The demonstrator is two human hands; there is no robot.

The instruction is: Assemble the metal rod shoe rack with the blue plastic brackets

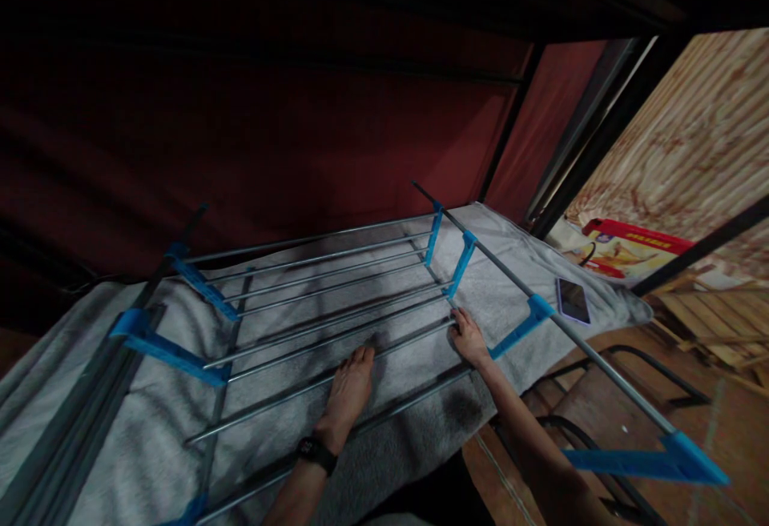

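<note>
A partly assembled rack of thin metal tubes and blue plastic brackets lies across a grey blanket. My left hand (352, 386), with a black watch (316, 454) on its wrist, is curled over the middle of one metal tube (264, 406). The left end of that tube sticks out free past a side bar (211, 438). At the tube's other end, my right hand (469, 340) pinches it against the right side bar. A blue bracket (462, 263) stands just beyond that hand, and another blue bracket (522, 330) lies to its right.
Several loose tubes (78, 422) lie at the left on the blanket (153, 446). A phone (573, 302) rests near the right edge. Beyond it are a red and yellow box (637, 247) and wooden slats (721, 326). A dark-framed chair (601, 382) stands below. A red panel (300, 150) closes the back.
</note>
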